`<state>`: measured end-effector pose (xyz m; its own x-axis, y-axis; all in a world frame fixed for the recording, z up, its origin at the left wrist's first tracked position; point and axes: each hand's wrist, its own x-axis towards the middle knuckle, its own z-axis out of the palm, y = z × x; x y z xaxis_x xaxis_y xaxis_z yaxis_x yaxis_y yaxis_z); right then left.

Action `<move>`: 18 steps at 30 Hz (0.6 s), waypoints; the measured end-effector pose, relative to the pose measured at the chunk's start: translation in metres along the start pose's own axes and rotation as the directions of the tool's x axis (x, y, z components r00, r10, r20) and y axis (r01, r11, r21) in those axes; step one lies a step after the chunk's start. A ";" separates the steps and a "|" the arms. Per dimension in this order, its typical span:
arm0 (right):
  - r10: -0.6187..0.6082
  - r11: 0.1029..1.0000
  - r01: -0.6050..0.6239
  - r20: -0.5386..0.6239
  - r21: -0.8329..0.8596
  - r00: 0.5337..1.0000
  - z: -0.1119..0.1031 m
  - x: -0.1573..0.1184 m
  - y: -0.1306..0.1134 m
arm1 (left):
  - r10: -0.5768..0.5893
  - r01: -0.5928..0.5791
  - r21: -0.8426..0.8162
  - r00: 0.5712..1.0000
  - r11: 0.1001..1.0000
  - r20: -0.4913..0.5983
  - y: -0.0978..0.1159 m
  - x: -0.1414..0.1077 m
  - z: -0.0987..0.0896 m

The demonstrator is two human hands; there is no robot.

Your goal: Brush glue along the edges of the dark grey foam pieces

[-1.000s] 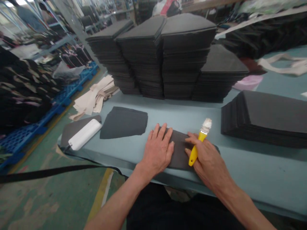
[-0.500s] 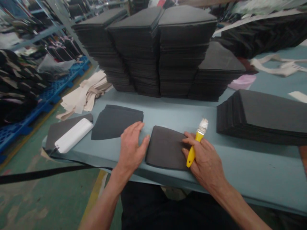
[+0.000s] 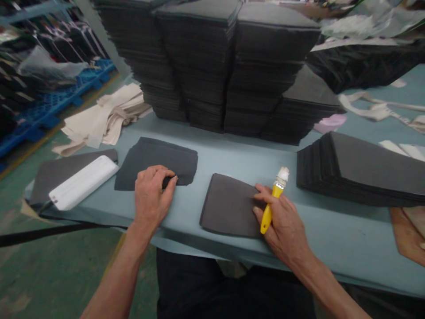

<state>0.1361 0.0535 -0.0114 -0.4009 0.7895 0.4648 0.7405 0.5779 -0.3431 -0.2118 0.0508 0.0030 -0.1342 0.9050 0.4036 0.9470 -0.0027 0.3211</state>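
My left hand (image 3: 152, 195) lies on the near edge of a few loose dark sheets (image 3: 159, 155), its fingers curled and its thumb closed on that edge. A yellow-handled brush (image 3: 272, 207) with white matter on its bristles is in my right hand (image 3: 283, 221). Fingertips of the same hand rest on the right side of a small dark pile (image 3: 229, 206) near the front edge of the table.
Tall stacks of dark sheets (image 3: 199, 66) stand at the back. A lower stack (image 3: 375, 164) lies at the right. On the left are a white bar-shaped object (image 3: 84, 182) on a dark sheet and pale fabric strips (image 3: 106, 115) behind it.
My left hand has moved left, from beside the small pile to the loose dark sheets, and its fingers have closed on their edge. My right hand still holds the brush. The view has shifted slightly.
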 end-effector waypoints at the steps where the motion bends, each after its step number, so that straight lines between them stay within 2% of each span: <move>1: 0.003 1.000 -0.003 0.008 0.005 1.000 -0.001 0.000 0.000 | 0.004 -0.004 -0.009 1.000 1.000 0.002 -0.001 0.000 0.000; 11: 0.035 0.998 -0.038 0.066 0.058 0.997 -0.005 0.001 0.002 | 0.075 -0.067 -0.095 0.994 0.993 0.080 -0.005 0.006 -0.007; 18: 0.000 0.999 -0.003 0.063 0.048 0.998 -0.012 0.008 0.005 | -0.021 0.010 -0.213 0.999 0.977 -0.048 -0.006 0.005 -0.008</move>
<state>0.1434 0.0600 0.0005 -0.4340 0.8011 0.4122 0.7150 0.5847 -0.3833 -0.2207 0.0521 0.0103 -0.1675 0.8835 0.4375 0.8618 -0.0843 0.5002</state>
